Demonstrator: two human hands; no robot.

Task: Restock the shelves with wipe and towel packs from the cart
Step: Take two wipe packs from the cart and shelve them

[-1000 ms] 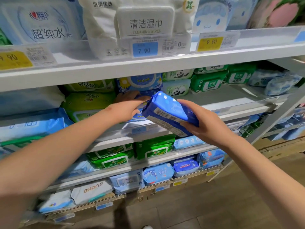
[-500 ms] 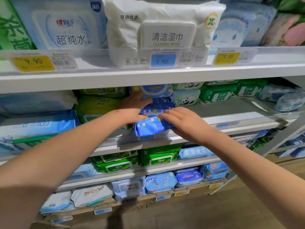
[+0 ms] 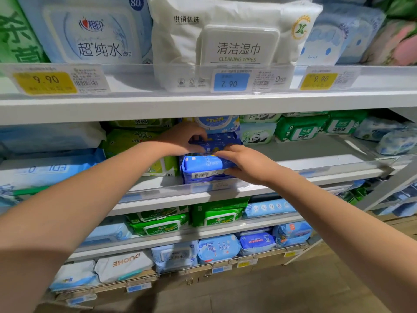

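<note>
Blue wipe pack: lies at the front lip of the middle shelf, barcode facing out, with its right end inside the right hand's grip.
Right hand: grasps that end, fingers over the top and thumb at the lower edge.
Left hand: sits behind and above that grip, fingers curled onto a darker blue pack.
Done: the pack looks seated in its row.
Left: letting go and squaring it up. Bare shelf right of the grip suggests more stock is needed. The cart is out of view.
</note>
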